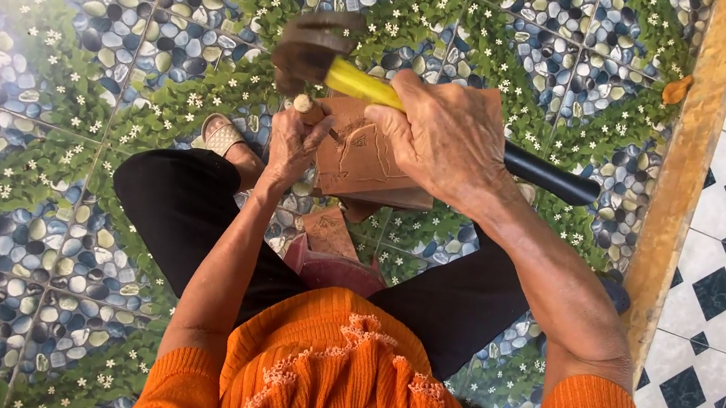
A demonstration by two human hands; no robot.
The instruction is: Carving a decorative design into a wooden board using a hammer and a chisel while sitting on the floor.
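Right hand [445, 140] is closed around a yellow-handled hammer [334, 62], its head just above the chisel [310, 110] pinched in the left hand [292, 145]. Wooden block [364, 158] beside both hands shows carved lines, looks only partly done.

Bright, even daylight fills the view with only soft shadows, the tiled floor [41, 192] is sharp, and the hammer head [308, 48] is motion-blurred.

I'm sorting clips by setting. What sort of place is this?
Probably a home's tiled floor or porch used for craft work: pebble-and-flower patterned floor tiles, and a seated person chiselling a wooden block with a hammer.
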